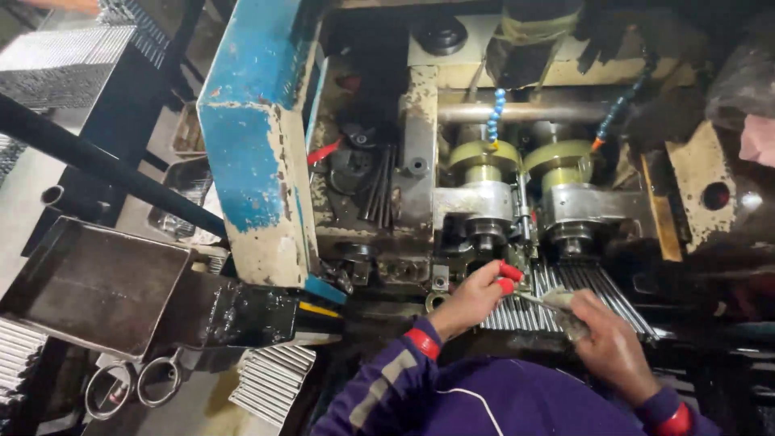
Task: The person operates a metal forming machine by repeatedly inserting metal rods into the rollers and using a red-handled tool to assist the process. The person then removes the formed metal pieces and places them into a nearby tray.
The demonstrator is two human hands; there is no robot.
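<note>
A thin bright steel rod point(534, 299) is pinched at one end by the left hand point(476, 297), whose fingertips point(509, 272) are capped in red. The other end is gripped by the right hand point(609, 347), clenched around a grimy grey rag point(565, 311). The rod is held just above a sloped rack of polished round rods point(593, 295) laid side by side, in front of two greasy cylindrical machine heads point(521, 198). At the left, a dark rectangular sheet-metal tray point(89, 282) is seen, oily and bare inside. Below it, more ribbed rod bundles point(270, 383) are stacked. A chipped blue machine guard point(250, 137) is seen above.
</note>
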